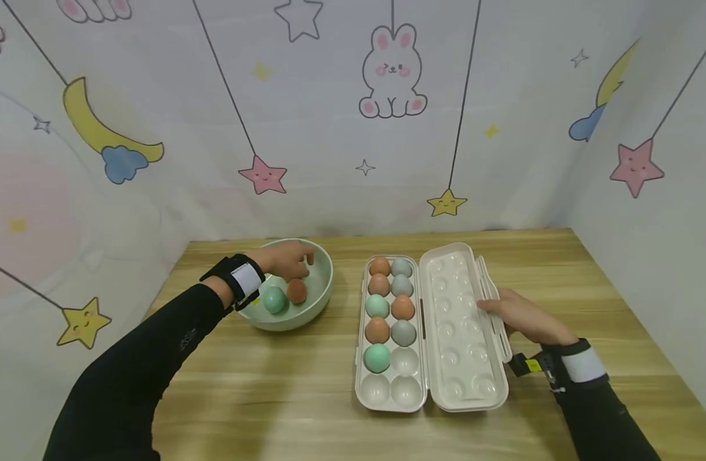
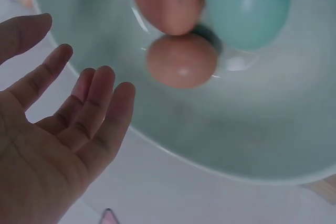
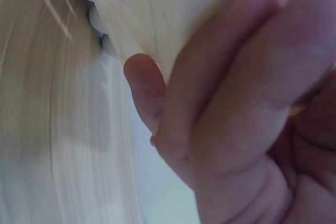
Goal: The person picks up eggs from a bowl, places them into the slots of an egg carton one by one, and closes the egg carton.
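My left hand (image 1: 288,258) hovers over the pale green bowl (image 1: 322,298), its fingers loosely bent with nothing in them. Inside the bowl lie a green egg (image 1: 274,299) and two brown eggs; in the left wrist view one brown egg (image 2: 181,61) rests close to the other two, apart from my fingertips. To the right, a white egg carton (image 1: 361,384) lies opened flat. My right hand (image 1: 528,315) grips the outer edge of its lid (image 1: 459,307), thumb on top, fingers curled beneath.
Brown, green and grey-blue eggs (image 1: 403,333) sit in two columns in the carton; three cups (image 1: 374,389) at its near end are bare. The wooden table (image 1: 306,390) meets a cartoon-printed curtain (image 1: 329,128) behind and at both sides.
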`<act>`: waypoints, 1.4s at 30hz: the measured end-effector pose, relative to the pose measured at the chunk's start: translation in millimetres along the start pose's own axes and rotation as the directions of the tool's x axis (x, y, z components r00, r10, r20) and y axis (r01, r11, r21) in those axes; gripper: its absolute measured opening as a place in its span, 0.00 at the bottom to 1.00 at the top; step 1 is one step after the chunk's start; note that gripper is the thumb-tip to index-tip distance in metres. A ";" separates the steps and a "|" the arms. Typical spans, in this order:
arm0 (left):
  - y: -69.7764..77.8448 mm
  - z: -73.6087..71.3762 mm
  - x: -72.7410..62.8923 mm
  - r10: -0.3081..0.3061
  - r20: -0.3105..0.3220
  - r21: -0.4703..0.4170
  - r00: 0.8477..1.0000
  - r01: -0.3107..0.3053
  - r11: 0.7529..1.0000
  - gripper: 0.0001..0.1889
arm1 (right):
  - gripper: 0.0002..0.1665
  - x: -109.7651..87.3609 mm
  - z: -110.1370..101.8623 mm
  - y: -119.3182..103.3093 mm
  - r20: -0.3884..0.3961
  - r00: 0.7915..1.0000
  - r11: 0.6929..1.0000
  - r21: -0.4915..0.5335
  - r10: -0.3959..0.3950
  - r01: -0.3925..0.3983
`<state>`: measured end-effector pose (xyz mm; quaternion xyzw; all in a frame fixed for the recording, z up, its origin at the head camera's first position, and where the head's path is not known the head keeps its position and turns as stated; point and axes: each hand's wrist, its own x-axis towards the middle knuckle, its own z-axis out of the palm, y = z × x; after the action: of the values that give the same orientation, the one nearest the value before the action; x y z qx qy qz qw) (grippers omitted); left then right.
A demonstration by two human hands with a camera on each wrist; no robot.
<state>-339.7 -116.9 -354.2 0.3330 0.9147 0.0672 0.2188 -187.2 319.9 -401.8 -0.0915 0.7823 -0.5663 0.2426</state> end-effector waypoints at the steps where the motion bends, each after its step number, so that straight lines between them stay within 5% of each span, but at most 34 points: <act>1: -4.0 1.4 1.7 -0.005 0.004 -0.020 1.000 0.005 1.000 0.17 | 0.32 -0.8 -0.1 -0.4 0.000 1.000 1.000 -0.001 0.002 -0.002; 6: -16.1 5.3 7.2 -0.059 0.028 -0.119 0.998 0.062 0.991 0.21 | 0.31 -2.2 -0.8 -1.0 -0.001 1.000 1.000 -0.014 0.006 -0.006; 13: -31.7 8.0 15.1 -0.126 0.074 -0.139 0.989 0.135 0.981 0.25 | 0.33 -3.4 0.0 -2.1 -0.021 1.000 1.000 -0.016 0.013 -0.013; 19: -41.0 11.8 19.5 -0.165 0.159 -0.235 0.974 0.199 0.951 0.26 | 0.34 -4.1 -0.3 -3.6 -0.026 1.000 1.000 -0.016 0.014 -0.014; 23: -44.8 17.2 22.5 -0.181 0.174 -0.212 0.968 0.217 0.953 0.26 | 0.34 -3.1 -0.5 -3.1 -0.025 0.999 1.000 -0.011 0.020 -0.020; 31: -49.0 29.2 27.4 -0.188 0.153 -0.096 0.970 0.204 0.974 0.23 | 0.33 -2.5 -1.6 -4.6 -0.024 0.999 0.999 -0.024 0.022 -0.023; 37: -50.1 29.9 27.4 -0.164 0.144 -0.120 0.976 0.182 0.976 0.20 | 0.33 -2.2 -1.0 -6.9 -0.028 0.999 0.999 -0.031 0.037 -0.038; 42: -52.4 27.0 24.3 -0.091 0.024 -0.156 0.996 0.093 0.983 0.07 | 0.32 -2.1 0.8 -8.8 -0.039 0.998 0.998 -0.039 0.049 -0.050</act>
<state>-374.7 -142.3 -401.1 0.2727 0.9191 0.1259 0.2550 -186.2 317.1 -393.3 -0.0663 0.7999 -0.5462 0.2398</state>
